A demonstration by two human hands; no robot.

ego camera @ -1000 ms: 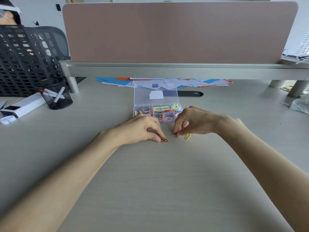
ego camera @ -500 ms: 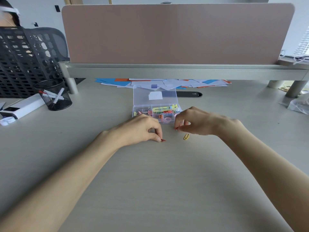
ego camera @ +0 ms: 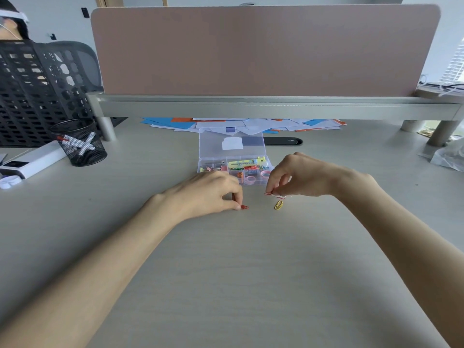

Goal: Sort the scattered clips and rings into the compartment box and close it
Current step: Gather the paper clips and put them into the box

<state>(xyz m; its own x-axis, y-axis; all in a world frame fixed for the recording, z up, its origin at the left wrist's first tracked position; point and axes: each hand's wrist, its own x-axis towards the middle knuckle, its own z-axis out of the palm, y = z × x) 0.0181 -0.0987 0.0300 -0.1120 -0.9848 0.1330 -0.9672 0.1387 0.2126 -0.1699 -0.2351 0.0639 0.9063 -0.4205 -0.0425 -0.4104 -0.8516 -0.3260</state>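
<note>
Head view: the left hand [ego camera: 208,194] has its fingers curled, thumb and forefinger pinching a red clip [ego camera: 244,207] low at the desk [ego camera: 251,272] surface. The right hand [ego camera: 298,177] is also curled, its fingertips pinching a second reddish clip [ego camera: 275,194]; I cannot tell whether this one clears the desk. A yellow clip [ego camera: 278,204] lies loose on the desk just below the right fingertips. The compartment box [ego camera: 200,166] sits just behind both hands with its lid [ego camera: 232,144] standing open and coloured clips and pink rings in its cells. A mesh cup [ego camera: 80,144] stands far left, and papers [ego camera: 241,124] lie behind the box.
</note>
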